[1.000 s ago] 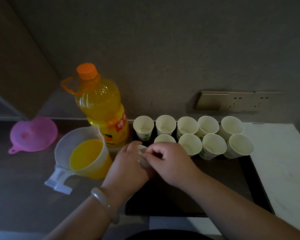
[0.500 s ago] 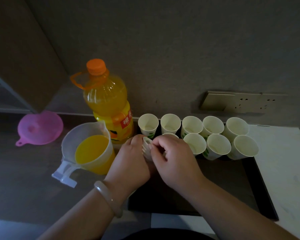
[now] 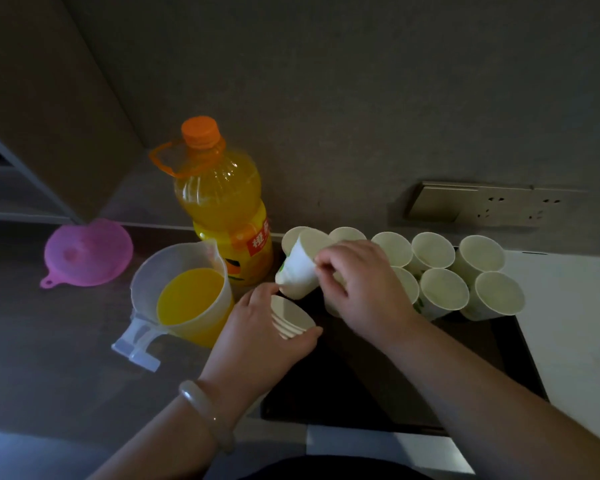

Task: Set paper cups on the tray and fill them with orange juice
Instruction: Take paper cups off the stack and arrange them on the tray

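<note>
The left hand point(image 3: 257, 334) curls round a nested stack of paper cups point(image 3: 293, 318), its open end tipped up toward the right hand point(image 3: 364, 289). The right hand pinches the rim of a single cup point(image 3: 298, 268), which is held tilted just beyond the left fingertips. Behind and to the right of the right hand, the standing cups point(image 3: 444, 289) sit upright in two rows at the far end of the black tray point(image 3: 343, 386). Just left of the left hand, a clear jug point(image 3: 184, 296) partly filled with orange juice stands on the counter point(image 3: 49, 341). The capped juice bottle point(image 3: 222, 202) is beyond the jug, and a pink funnel point(image 3: 87, 251) lies farther left. A pale bangle point(image 3: 205, 414) circles the left wrist.
</note>
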A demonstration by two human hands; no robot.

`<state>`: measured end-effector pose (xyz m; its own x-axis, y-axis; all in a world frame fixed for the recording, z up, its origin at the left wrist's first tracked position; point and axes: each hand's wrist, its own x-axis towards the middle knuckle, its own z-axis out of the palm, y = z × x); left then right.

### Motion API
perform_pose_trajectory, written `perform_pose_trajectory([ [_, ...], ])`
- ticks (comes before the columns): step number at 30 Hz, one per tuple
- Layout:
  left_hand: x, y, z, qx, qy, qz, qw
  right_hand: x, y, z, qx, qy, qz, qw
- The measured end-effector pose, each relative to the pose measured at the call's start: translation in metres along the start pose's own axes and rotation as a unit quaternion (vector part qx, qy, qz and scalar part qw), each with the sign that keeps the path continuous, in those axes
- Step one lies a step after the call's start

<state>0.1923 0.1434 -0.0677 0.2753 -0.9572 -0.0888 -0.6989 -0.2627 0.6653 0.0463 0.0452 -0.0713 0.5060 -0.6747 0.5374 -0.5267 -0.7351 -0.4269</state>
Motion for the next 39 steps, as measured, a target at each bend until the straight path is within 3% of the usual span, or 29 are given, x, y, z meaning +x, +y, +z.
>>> perform_pose_trajectory([
  [13,-0.006,-0.015,0.001,0.000,0.015,-0.021,1.000,-0.007,0.013,0.043,-0.163,-0.103,-0.144,0.971],
  [29,0.000,-0.013,0.003,-0.002,-0.001,-0.016,1.000,-0.010,0.014,0.041,-0.181,-0.191,-0.130,0.956],
  [39,0.001,-0.011,0.003,0.004,-0.013,-0.023,1.000,-0.013,0.022,0.040,-0.178,-0.178,-0.134,0.959],
])
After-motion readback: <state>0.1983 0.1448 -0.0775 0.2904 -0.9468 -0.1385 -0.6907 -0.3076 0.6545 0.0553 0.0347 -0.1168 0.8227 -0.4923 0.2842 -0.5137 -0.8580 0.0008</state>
